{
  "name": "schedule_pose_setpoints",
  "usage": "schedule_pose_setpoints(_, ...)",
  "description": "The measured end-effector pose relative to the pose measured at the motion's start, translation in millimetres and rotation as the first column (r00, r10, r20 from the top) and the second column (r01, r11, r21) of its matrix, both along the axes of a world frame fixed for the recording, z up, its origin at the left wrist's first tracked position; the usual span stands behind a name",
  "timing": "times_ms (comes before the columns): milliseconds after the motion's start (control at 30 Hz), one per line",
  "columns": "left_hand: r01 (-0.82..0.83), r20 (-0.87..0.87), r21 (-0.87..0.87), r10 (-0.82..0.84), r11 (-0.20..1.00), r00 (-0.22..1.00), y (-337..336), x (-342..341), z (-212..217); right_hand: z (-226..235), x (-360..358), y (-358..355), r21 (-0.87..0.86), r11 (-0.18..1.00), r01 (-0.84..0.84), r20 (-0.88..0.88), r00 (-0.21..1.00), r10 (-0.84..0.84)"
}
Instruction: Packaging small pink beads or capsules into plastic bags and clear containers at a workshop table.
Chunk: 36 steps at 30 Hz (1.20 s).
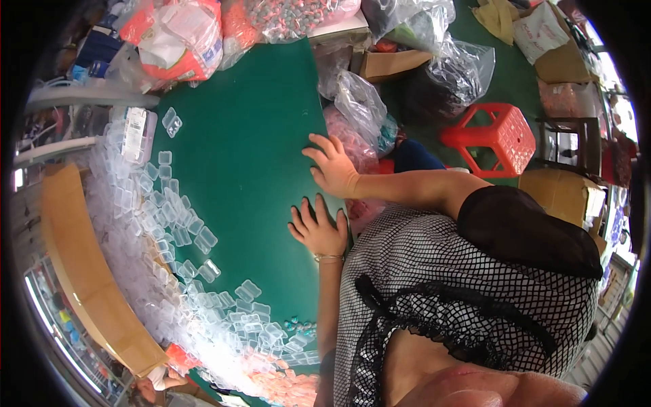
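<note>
The left hand (319,230) and right hand (332,166) are empty, fingers spread, over the worktop (237,156). Beyond, clear plastic boxes (205,239) lie loose, mostly looking unfilled, seemingly awaiting handling; whether any are finished cannot be told.

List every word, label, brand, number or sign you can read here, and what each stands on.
White label on a clear plastic box: print too small to read.
Red-and-white plastic bag: print too small and creased to read.
White bag in an open cardboard box: lettering shows, not copied here.
</note>
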State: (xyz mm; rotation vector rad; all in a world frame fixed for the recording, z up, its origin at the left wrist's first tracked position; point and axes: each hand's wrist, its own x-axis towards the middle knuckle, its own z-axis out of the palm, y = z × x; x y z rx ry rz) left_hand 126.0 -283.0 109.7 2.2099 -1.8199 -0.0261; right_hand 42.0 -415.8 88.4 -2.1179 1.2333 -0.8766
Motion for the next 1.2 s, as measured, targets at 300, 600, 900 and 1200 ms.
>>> schedule_pose_setpoints(300, -0.001, 0.084, 0.072, -0.005, 0.997, 0.996, -74, -26, -4, 14, -65, -38, 0.234, 0.881, -0.412, -0.027, 0.903, 0.429)
schedule_pose_setpoints(600, -0.013, 0.074, 0.086, 0.007, 0.996, 0.997, -78, -29, 1, -79, -170, -58, 0.512, 0.788, -0.343, -0.121, 0.879, 0.462)
schedule_pose_setpoints(900, -0.022, 0.027, 0.056, 0.02, 0.998, 0.999, -76, -24, 0, -128, -251, -164, 0.519, 0.854, -0.036, -0.258, 0.946, 0.197)
schedule_pose_setpoints(1200, -0.044, 0.02, 0.007, 0.044, 0.999, 0.999, -78, -24, 2, 27, -171, -410, 0.131, 0.934, 0.331, 0.133, 0.928, -0.348)
